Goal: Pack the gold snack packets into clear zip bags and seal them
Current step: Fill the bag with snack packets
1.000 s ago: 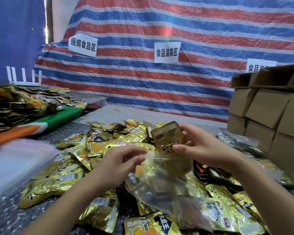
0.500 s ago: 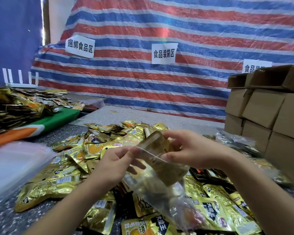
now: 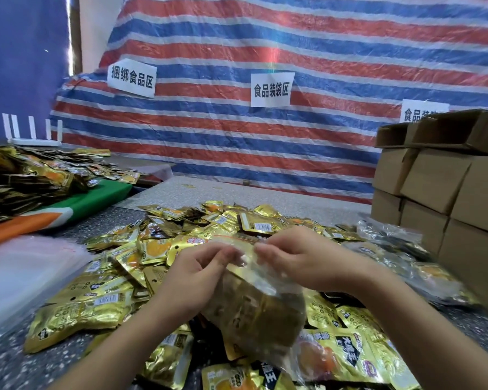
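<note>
Together, both hands (image 3: 197, 273) (image 3: 296, 266) pinch the filled zip bag's (image 3: 254, 311) top.

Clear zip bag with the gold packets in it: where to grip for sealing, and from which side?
Grip the clear zip bag at its top edge, from above, one hand at each side of the mouth. The packets' weight hangs low in the bag, so the flat strip near the mouth is the only slack, pinchable part. The left hand and right hand already pinch there, close together.

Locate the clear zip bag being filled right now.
Head view, centre: the clear zip bag hangs between left hand and right hand, above the loose gold packets.
</note>
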The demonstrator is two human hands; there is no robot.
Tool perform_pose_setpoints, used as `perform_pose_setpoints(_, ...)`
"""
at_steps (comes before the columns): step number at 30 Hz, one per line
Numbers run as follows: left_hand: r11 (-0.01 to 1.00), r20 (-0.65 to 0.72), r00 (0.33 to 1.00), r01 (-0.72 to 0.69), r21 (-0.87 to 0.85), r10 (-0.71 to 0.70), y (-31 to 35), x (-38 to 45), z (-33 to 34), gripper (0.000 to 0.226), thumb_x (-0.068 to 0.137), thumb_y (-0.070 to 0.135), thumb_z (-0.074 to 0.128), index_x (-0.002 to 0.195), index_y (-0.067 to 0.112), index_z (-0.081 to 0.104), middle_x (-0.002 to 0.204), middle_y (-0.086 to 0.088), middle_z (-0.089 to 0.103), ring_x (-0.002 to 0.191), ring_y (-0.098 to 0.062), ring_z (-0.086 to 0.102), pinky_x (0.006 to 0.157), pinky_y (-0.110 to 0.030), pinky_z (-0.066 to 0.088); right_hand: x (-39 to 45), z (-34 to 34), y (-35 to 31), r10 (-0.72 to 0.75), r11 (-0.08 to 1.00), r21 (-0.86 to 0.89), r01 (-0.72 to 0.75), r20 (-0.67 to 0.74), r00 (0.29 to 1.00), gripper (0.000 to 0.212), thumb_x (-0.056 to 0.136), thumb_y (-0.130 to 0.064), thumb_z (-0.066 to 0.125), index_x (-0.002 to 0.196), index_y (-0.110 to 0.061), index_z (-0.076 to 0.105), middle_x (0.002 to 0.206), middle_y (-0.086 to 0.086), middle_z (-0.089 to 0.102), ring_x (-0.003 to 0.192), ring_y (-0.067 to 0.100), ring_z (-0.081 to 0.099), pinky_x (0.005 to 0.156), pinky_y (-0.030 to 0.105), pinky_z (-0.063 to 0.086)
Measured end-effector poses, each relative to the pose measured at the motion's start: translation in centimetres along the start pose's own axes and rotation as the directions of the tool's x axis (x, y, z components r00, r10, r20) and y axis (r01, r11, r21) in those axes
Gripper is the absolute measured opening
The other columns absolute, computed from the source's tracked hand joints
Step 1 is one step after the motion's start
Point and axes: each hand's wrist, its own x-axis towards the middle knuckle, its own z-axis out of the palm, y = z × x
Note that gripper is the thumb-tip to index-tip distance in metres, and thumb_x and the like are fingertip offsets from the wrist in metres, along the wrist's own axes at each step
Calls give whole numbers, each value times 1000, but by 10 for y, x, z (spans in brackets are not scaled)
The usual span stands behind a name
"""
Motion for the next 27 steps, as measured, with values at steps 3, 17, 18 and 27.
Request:
perform_pose_setpoints(3,1000,-24,1000,12,-29,-13,2,0,2,31,88,43,51,82,24,75,81,5,75,62,-19,65,59,-24,52,-10,-7,0,15,1000,-20,-13,75,997,40,87,-63,54,87,-25,68,81,-11,66,69,3,60,67,29,50)
perform_pose_setpoints(17,973,10,999,-28,-228,31,62,23,5,36,86,48,49,81,22,74,80,-11,75,64,-30,73,54,-29,58,-15,-51,-10,-119,979,133,157,-253,960,11,90,-6,69,89,-16,73,80,-7,73,65,13,70,70,36,61)
perform_pose_setpoints(18,973,7,1000,-23,-231,25,63,24,5,37,86,49,49,83,20,73,81,-11,75,65,-31,73,53,-29,58,-14,-53,-10,-123,979,129,161,-258,958,11,90,-6,69,88,-16,73,78,-11,73,65,13,70,68,33,60)
perform_pose_setpoints(27,963,38,998,50,-266,-41,60,35,7,35,84,50,52,80,24,75,83,-11,75,64,-29,72,48,-28,54,0,-59,-2,-102,986,97,134,-280,954,10,89,-9,67,87,-16,74,73,-16,71,61,11,69,59,13,49)
